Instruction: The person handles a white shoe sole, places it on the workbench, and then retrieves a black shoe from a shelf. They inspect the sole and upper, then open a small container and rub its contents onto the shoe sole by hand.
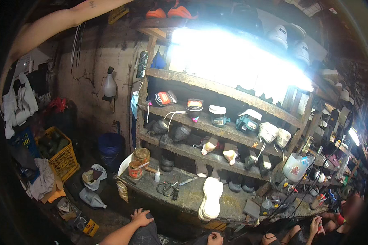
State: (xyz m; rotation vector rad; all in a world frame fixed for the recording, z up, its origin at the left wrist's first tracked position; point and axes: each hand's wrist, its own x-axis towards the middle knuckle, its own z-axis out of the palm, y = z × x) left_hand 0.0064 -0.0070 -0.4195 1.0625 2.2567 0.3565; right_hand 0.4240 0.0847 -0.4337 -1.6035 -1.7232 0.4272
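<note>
My left hand [141,217] lies open on my dark-clothed knee, fingers spread, holding nothing. At the lower edge, my right hand [215,238] rests by my other leg with its fingers curled; whatever may be in them is hidden. Ahead of it, a pair of pale shoe soles [213,197] overlaps the front edge of the workbench [184,201]. Left of the soles are scissors [166,188], a black-handled tool [176,193], a slim silver tool [188,181] and a small white bottle [157,175]. Neither hand touches these.
Wooden shelves [216,129] hold several shoes under a bright lamp. Open cans [135,169] stand at the bench's left end. A yellow crate [64,157] and blue bucket [111,148] are left. Another person's arm [61,20] crosses the upper left; a co-worker [335,232] sits right.
</note>
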